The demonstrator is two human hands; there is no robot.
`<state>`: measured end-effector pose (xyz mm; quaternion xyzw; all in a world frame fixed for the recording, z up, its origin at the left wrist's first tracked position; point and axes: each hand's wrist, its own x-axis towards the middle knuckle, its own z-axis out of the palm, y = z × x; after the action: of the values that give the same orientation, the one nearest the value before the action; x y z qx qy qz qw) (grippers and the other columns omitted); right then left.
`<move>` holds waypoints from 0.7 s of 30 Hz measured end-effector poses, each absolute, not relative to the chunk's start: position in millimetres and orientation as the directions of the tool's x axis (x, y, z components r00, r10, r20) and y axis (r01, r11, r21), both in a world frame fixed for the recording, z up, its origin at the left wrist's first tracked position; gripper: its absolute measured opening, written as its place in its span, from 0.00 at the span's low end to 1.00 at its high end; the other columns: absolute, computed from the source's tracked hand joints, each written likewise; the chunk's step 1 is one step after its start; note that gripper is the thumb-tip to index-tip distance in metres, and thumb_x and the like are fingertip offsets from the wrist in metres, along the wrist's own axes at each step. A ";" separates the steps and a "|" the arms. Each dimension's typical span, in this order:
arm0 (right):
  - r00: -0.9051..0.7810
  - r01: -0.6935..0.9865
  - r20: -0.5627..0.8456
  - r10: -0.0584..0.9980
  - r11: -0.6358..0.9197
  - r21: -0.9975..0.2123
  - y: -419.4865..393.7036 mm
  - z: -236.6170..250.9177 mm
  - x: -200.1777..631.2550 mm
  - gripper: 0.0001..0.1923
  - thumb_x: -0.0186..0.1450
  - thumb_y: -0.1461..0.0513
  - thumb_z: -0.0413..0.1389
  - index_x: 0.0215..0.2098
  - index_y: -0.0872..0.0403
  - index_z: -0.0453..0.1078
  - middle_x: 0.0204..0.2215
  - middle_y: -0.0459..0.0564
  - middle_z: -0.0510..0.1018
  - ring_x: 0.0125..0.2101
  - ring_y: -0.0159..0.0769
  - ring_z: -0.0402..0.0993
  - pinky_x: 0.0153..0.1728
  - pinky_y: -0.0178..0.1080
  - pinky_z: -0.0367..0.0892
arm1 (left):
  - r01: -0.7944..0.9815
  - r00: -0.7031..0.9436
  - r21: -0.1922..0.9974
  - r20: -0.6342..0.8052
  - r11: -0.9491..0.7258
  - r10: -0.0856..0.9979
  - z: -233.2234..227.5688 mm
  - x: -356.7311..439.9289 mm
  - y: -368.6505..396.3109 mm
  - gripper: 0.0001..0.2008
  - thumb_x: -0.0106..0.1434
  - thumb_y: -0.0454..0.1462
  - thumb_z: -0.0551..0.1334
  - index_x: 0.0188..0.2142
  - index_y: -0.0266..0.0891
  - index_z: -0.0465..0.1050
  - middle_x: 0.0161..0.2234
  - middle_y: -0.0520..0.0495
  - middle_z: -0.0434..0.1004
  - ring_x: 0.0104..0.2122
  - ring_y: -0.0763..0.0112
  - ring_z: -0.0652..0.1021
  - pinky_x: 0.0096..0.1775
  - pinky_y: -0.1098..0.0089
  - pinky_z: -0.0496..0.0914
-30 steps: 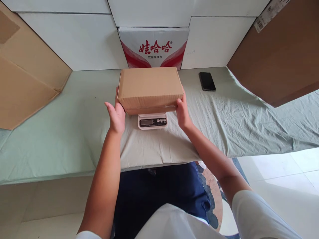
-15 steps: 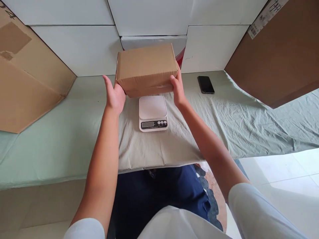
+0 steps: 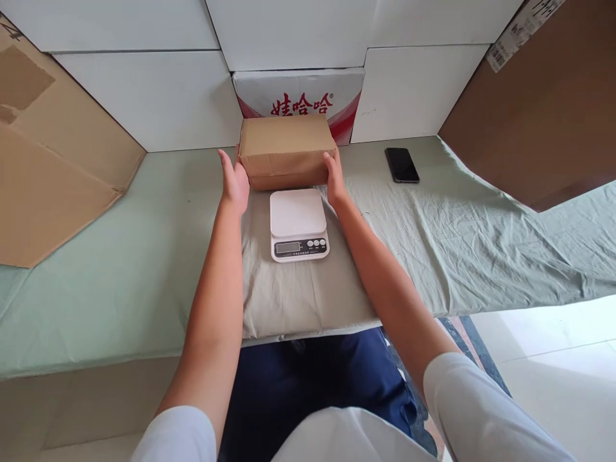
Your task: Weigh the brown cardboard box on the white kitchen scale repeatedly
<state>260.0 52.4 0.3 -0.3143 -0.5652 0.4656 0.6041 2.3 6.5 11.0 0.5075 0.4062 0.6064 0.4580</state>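
Observation:
A closed brown cardboard box (image 3: 287, 144) is gripped between my two hands, just behind the kitchen scale. My left hand (image 3: 235, 184) presses on its left end with the thumb sticking up. On the right end, my right hand (image 3: 335, 172) has its thumb on the front corner; its other fingers are mostly hidden behind the box. The white kitchen scale (image 3: 298, 215) lies on the cloth in front of the box, with nothing on its platform and its display blank. Whether the box touches the cloth is hard to tell.
A black phone (image 3: 402, 165) lies to the right on the green cloth (image 3: 120, 256). Large cardboard panels stand at the left (image 3: 67, 167) and right (image 3: 534, 115). White boxes line the back, with a red-and-white carton (image 3: 298, 90) in the middle.
Both hands have lowered the cardboard box toward the cloth behind the scale. The red lettering on the carton behind it has come into view. The view has shifted slightly.

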 end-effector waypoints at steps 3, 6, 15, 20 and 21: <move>-0.067 -0.192 0.382 0.922 0.363 -0.912 53.9 -5.8 262.6 0.57 0.57 0.24 0.55 0.75 0.43 0.61 0.79 0.47 0.68 0.84 0.48 0.54 0.87 0.53 0.49 | -0.137 -0.040 0.966 0.218 -0.221 0.975 1.9 1.1 9.2 0.57 0.65 0.79 0.38 0.79 0.55 0.65 0.81 0.48 0.63 0.86 0.60 0.45 0.84 0.51 0.44; -0.071 -0.166 0.372 0.926 0.356 -0.919 55.1 -10.7 264.4 0.56 0.58 0.26 0.54 0.76 0.43 0.60 0.80 0.48 0.67 0.84 0.47 0.53 0.86 0.52 0.50 | -0.135 -0.017 0.969 0.208 -0.209 0.978 -4.9 0.8 10.6 0.59 0.64 0.80 0.37 0.79 0.53 0.65 0.81 0.47 0.62 0.86 0.61 0.45 0.84 0.52 0.44; -0.039 -0.212 0.319 0.947 0.305 -0.929 60.6 -16.0 268.6 0.59 0.56 0.25 0.55 0.76 0.42 0.58 0.83 0.45 0.61 0.85 0.44 0.51 0.87 0.51 0.47 | -0.169 -0.033 0.966 0.195 -0.198 0.980 -5.0 0.3 10.2 0.58 0.64 0.80 0.41 0.82 0.55 0.59 0.83 0.48 0.57 0.85 0.64 0.44 0.83 0.52 0.43; -0.023 -0.285 0.240 0.971 0.223 -0.932 73.6 -17.3 272.9 0.66 0.52 0.22 0.56 0.80 0.42 0.53 0.87 0.42 0.48 0.87 0.41 0.42 0.88 0.51 0.43 | -0.159 -0.036 0.968 0.191 -0.194 0.981 -4.3 -3.5 9.2 0.57 0.64 0.79 0.42 0.83 0.57 0.57 0.84 0.49 0.56 0.85 0.65 0.43 0.83 0.52 0.43; -0.036 -0.290 0.237 0.971 0.217 -0.932 75.3 -18.0 273.5 0.66 0.53 0.22 0.55 0.80 0.42 0.53 0.87 0.42 0.49 0.87 0.41 0.42 0.88 0.52 0.44 | -0.162 -0.030 0.968 0.190 -0.193 0.981 -4.2 -2.9 8.6 0.57 0.64 0.79 0.42 0.83 0.56 0.57 0.84 0.48 0.56 0.85 0.64 0.43 0.83 0.52 0.43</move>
<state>273.5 75.3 -18.0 -0.3440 -0.4950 0.5227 0.6029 -2.9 8.6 -4.2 0.4995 0.4102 0.5889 0.4852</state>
